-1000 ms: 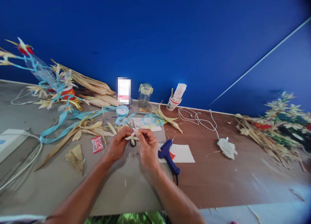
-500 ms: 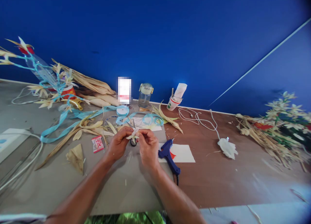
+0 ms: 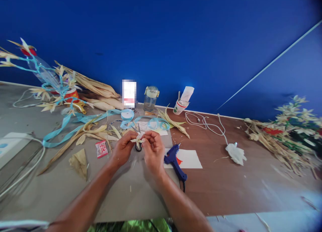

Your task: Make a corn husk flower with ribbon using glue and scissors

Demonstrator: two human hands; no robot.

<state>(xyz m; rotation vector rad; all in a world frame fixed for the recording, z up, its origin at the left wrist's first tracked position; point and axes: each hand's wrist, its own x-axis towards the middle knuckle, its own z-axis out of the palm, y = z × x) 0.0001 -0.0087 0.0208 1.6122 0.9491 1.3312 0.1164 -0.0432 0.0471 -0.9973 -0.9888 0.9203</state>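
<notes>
Between my two hands is a small pale flower (image 3: 137, 141) with pointed petals, apparently of dried corn husk. My left hand (image 3: 124, 147) pinches it from the left side. From the right, the fingers of my right hand (image 3: 153, 148) are closed on its other edge; the fingertips hide part of it. Scissors (image 3: 138, 148) lie on the table just beneath and behind the flower, one black handle loop showing. A blue hot glue gun (image 3: 174, 158) rests to the right of my right hand, partly on a white sheet (image 3: 192, 158).
Light blue ribbon (image 3: 54, 140), a ribbon roll (image 3: 127, 114) and dried husks (image 3: 72, 138) spread left. A red-and-white packet (image 3: 101, 149) lies near my left forearm. A lidded jar (image 3: 150, 99) and a paper cup (image 3: 179, 107) stand by the blue wall. White flowers (image 3: 297, 116) are far right.
The flower has turned slightly between my fingers, and my right fingertips have shifted a little on it. Everything else stays where it was.
</notes>
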